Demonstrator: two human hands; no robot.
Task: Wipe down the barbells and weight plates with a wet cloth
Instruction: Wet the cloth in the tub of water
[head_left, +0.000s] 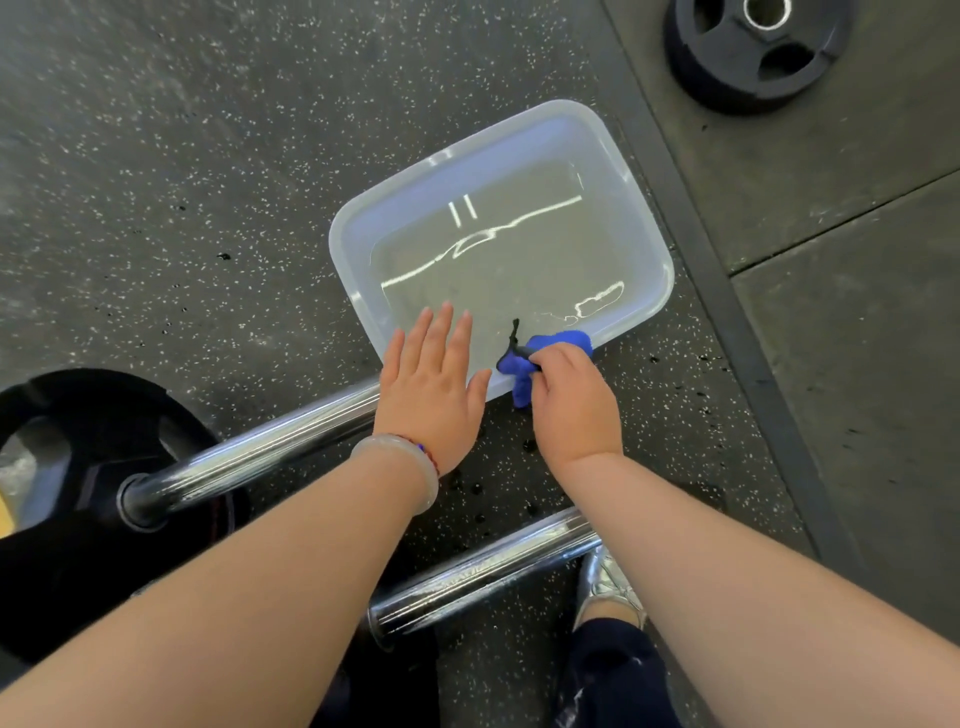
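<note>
Getting the blue cloth (563, 343) wet, by the look of it. Bunched up in the right hand (574, 410), fingers curled tight round it, right at the near edge of the tub (467, 145) of water. Left hand (434, 384) flat and wide, holding nothing, over that same edge. No wiping yet. Next, most likely: squeeze out the drips, then rub along the shiny bar (249, 452) beside the tub and the black plate (78, 415) on it. After that, the second bar (483, 577) and the second plate (758, 52) lying well apart.

gym: speckled rubber floor tiles (182, 130), chrome barbell sleeves (260, 452), black weight plate (753, 52) on floor.
</note>
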